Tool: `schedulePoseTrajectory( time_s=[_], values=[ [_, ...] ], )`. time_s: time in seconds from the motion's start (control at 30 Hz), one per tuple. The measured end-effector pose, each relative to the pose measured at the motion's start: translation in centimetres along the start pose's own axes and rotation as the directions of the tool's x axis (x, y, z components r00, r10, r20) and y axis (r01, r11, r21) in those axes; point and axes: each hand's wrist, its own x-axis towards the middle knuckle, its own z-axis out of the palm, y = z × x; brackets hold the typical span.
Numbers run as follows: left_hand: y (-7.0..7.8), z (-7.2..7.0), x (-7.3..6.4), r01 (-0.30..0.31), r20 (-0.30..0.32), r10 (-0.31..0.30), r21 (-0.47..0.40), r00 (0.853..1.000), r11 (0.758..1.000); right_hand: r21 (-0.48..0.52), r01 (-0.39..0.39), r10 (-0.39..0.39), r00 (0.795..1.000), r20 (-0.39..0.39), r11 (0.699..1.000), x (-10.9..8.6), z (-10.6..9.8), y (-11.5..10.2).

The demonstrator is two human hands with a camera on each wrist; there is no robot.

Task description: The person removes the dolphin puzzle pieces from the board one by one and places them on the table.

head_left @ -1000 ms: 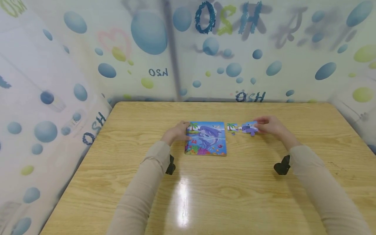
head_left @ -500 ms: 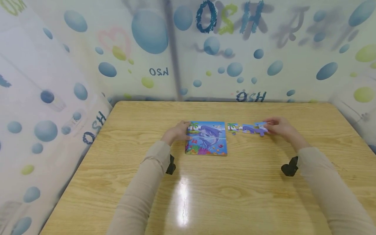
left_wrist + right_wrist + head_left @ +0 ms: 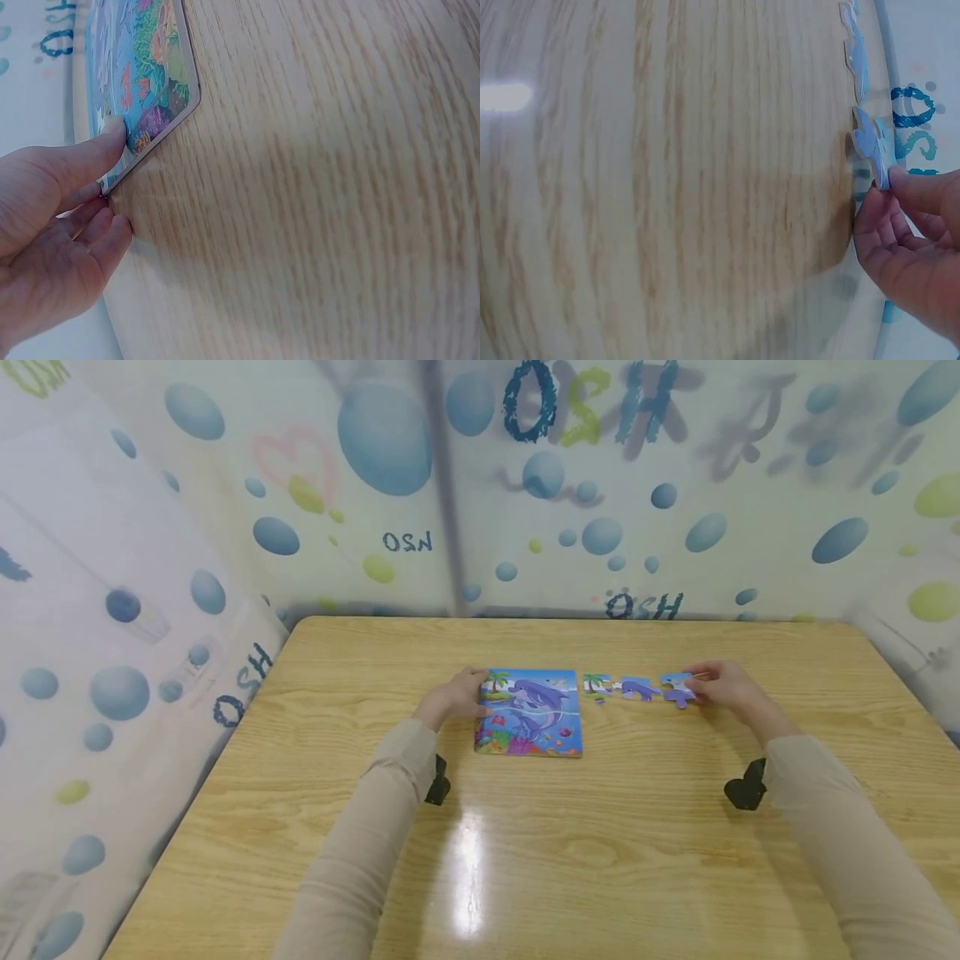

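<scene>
Pinching a piece (image 3: 679,692) by its right edge, the right hand (image 3: 727,686) holds it right of the board (image 3: 529,714), just beside its neighbour (image 3: 638,690); a loose pinch could knock that neighbour askew. The left hand (image 3: 452,698) grips the board's left edge; a tug might shift it. The piece is thin, blue and purple, with a near-side tab.

The board (image 3: 536,714) shows purple dolphins on blue. Right of it, the nearest piece (image 3: 597,685) bears a green palm; the middle piece (image 3: 637,689) and outer piece (image 3: 678,694) are purple and blue. Around the board, the surface (image 3: 592,835) is tan wood-grained; behind it, the pale wall (image 3: 510,497) has blue and lime ovals.
</scene>
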Motion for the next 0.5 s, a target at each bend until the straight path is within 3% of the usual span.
schedulePoseTrajectory(
  time_s=[0.27, 0.5],
  values=[
    [0.07, -0.01, 0.13, 0.005, -0.004, -0.005, -0.004, 1.0, 1.0, -0.136, -0.027, 0.025, 1.0, -0.016, 0.99, 0.1, -0.36, -0.23],
    [0.03, -0.09, 0.03, -0.006, -0.007, 0.006, 0.008, 1.0, 1.0, -0.221, 0.013, -0.022, 0.999, -0.036, 0.975, 0.09, -0.38, -0.07]
  ],
)
